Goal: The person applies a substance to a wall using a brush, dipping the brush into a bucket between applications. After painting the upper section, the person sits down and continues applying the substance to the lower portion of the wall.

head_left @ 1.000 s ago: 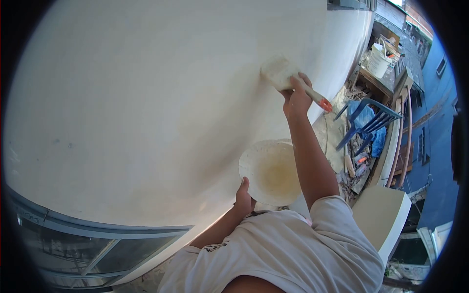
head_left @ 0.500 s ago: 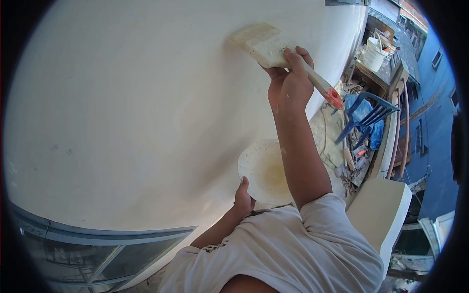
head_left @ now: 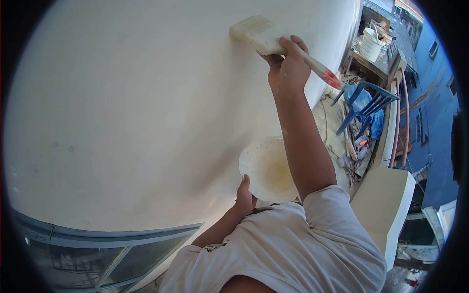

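My right hand [head_left: 291,63] grips a wide paintbrush [head_left: 266,39] by the base of its pale handle, whose end is red. The whitish bristles point up and left against the white wall [head_left: 122,112]; a shadow lies beneath them. Lower down, my left hand [head_left: 244,195] holds a round white bowl [head_left: 266,171] by its rim, thumb over the edge. A pale yellowish patch shows in the bottom of the bowl. My right forearm hides the bowl's right side.
A window [head_left: 97,259] with a grey frame sits at the lower left. To the right are a blue plastic chair [head_left: 366,105], scattered debris, a white bucket [head_left: 371,46] on a wooden table, and a pale ledge [head_left: 381,205] beside a railing.
My right hand and the brush have shifted slightly up and left, the bristles now looking closer to the wall. The bowl stays in my left hand, nearly still.
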